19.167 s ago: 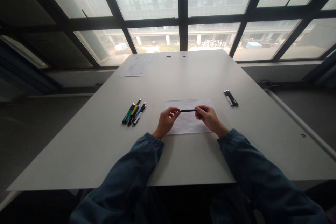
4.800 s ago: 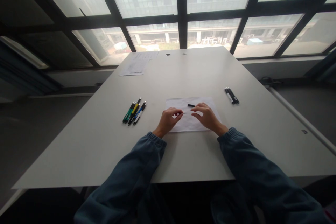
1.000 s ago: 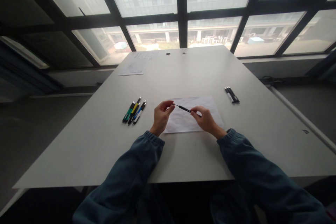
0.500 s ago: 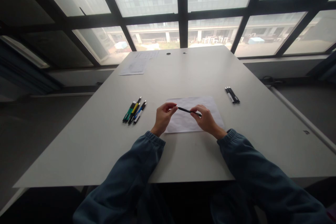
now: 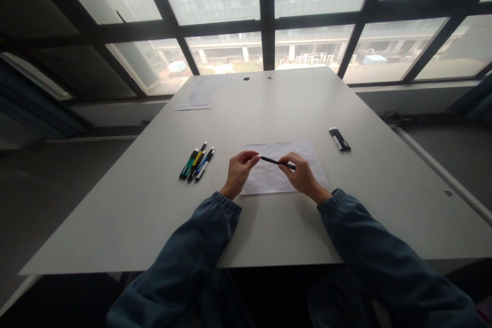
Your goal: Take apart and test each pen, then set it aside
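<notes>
A dark pen (image 5: 269, 160) is held level between my two hands, over a white sheet of paper (image 5: 265, 183). My left hand (image 5: 241, 168) pinches its left tip between thumb and fingers. Round the other end of the pen, my right hand (image 5: 299, 170) has its thumb and fingers closed. Left of my hands lies a group of several pens (image 5: 196, 163) with green, yellow, blue and white on their barrels. A smaller group of dark and white pens (image 5: 340, 139) lies to the right.
The white table (image 5: 126, 215) reaches to a large window with dark frames (image 5: 268, 10). Printed papers (image 5: 198, 95) lie at its far left corner. Two small round fittings, one a dark disc (image 5: 246, 79), sit near the far edge.
</notes>
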The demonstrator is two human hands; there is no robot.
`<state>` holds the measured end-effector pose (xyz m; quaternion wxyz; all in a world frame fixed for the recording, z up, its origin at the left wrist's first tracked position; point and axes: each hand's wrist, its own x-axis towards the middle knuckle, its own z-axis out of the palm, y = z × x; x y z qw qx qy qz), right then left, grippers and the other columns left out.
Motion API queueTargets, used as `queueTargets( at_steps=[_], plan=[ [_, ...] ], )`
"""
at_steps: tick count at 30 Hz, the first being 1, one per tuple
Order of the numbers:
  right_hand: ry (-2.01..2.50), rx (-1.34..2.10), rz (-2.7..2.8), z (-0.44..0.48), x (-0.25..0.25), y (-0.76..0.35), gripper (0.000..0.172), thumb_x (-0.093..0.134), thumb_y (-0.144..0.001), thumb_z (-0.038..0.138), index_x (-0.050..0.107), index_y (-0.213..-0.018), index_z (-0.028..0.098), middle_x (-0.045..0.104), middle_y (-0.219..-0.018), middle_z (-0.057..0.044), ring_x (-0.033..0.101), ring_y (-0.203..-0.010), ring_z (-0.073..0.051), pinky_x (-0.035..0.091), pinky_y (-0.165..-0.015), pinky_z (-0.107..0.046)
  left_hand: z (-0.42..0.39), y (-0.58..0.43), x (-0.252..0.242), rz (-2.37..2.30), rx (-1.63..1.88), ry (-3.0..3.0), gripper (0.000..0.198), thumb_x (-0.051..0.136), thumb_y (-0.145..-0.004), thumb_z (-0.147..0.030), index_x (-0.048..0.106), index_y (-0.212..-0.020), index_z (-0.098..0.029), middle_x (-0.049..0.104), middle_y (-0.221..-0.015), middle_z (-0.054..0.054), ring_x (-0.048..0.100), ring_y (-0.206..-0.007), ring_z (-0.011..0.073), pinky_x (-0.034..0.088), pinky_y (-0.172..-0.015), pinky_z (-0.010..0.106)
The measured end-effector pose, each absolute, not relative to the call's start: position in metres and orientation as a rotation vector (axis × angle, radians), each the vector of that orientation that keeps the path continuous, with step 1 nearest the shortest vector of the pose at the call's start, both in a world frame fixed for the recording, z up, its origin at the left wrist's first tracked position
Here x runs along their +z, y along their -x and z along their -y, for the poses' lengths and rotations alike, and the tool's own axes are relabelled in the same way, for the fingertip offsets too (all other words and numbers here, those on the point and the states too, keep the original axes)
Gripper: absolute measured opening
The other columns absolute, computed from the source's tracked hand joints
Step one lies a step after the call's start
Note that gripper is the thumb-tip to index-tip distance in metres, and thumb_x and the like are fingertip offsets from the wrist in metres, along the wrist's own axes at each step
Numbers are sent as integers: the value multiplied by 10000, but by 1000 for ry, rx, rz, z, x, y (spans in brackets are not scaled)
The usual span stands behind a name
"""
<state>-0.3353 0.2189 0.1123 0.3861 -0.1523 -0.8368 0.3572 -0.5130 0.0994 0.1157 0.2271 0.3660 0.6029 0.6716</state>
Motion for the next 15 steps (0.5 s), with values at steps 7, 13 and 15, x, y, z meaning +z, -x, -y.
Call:
queueTargets(
  at_steps=[7, 13, 15],
  plan=[
    [380, 924, 2139, -220, 110, 336, 45, 609, -883, 220, 650, -869, 208, 640, -847, -55, 588, -830, -214, 482, -763, -349, -99, 512, 114, -1641, 1852, -1018, 292, 806, -705, -371, 744, -900, -163, 717, -873, 61, 624, -766, 152, 494, -696, 276],
    [367, 951, 2128, -220, 110, 335, 89, 589, -904, 235, 662, -864, 202, 646, -825, -51, 595, -798, -201, 477, -715, -325, -99, 512, 111, -1592, 1833, -991, 282, 812, -696, -341, 756, -908, -165, 726, -872, 61, 629, -767, 151, 498, -706, 279],
    [368, 953, 2128, -220, 110, 335, 104, 587, -909, 246, 666, -860, 200, 648, -814, -49, 595, -781, -196, 476, -702, -319, -99, 512, 111, -1574, 1830, -990, 269, 811, -697, -331, 760, -902, -166, 728, -866, 59, 631, -773, 152, 503, -720, 284]
  ],
)
